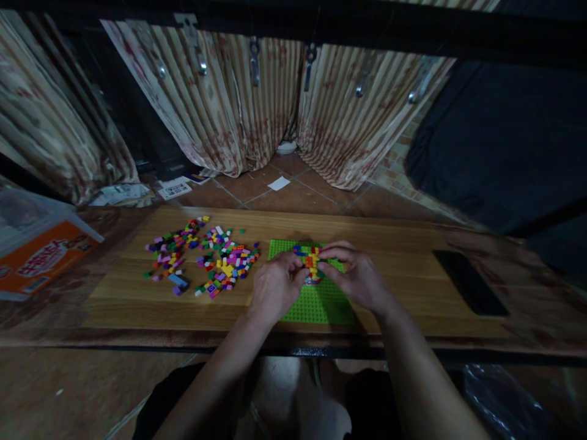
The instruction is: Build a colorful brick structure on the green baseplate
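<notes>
A small build of toy bricks, in yellow, orange, red and blue, is over the upper part of a green studded baseplate. My left hand is closed on the left side of the build, thumb and fingers against it. From the right, my right hand pinches the build's other side with thumb and forefinger. My fingers partly hide the bricks. Whether the build is pressed onto the baseplate or held just above it, I cannot tell.
Loose bricks in many colours lie scattered on the wooden board at left. A dark phone-like slab lies at its right end. A clear plastic box with an orange label stands far left. Striped curtains hang behind.
</notes>
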{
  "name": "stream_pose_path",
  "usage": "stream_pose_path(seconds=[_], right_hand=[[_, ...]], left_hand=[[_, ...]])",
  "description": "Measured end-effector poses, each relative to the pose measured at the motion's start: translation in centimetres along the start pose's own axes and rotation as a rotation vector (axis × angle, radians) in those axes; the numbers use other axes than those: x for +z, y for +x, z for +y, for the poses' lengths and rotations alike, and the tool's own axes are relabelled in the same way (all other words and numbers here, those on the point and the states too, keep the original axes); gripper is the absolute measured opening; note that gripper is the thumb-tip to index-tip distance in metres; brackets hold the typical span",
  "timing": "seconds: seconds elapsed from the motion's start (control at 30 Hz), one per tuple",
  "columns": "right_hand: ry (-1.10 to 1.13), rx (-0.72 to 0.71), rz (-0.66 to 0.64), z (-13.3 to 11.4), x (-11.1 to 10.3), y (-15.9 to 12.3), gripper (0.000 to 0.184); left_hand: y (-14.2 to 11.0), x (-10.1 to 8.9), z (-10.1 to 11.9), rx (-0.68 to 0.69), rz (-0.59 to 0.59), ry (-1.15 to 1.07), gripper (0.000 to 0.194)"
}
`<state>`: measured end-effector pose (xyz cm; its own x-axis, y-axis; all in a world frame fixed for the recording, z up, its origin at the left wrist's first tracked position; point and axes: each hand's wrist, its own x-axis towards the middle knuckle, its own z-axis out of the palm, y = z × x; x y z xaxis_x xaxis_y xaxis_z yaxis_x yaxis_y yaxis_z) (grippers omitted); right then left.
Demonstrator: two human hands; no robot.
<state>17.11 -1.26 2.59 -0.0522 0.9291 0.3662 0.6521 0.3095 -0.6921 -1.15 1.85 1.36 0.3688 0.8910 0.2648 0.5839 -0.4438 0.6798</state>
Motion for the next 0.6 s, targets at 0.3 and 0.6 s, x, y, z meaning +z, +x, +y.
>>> stream_pose_path(seconds=[0.3, 0.6], right_hand=[[0.052, 0.342, 0.049, 0.6, 1.6, 0.2, 0.015], [0.072, 0.458, 0.052, -0.7, 1.5, 0.7, 0.017]], left_hand=[[0.1, -0.1, 0.3, -0.042, -0.02, 0.0, 0.005], [0.1, 0.1, 0.2, -0.062, -0.02, -0.034, 0.005]])
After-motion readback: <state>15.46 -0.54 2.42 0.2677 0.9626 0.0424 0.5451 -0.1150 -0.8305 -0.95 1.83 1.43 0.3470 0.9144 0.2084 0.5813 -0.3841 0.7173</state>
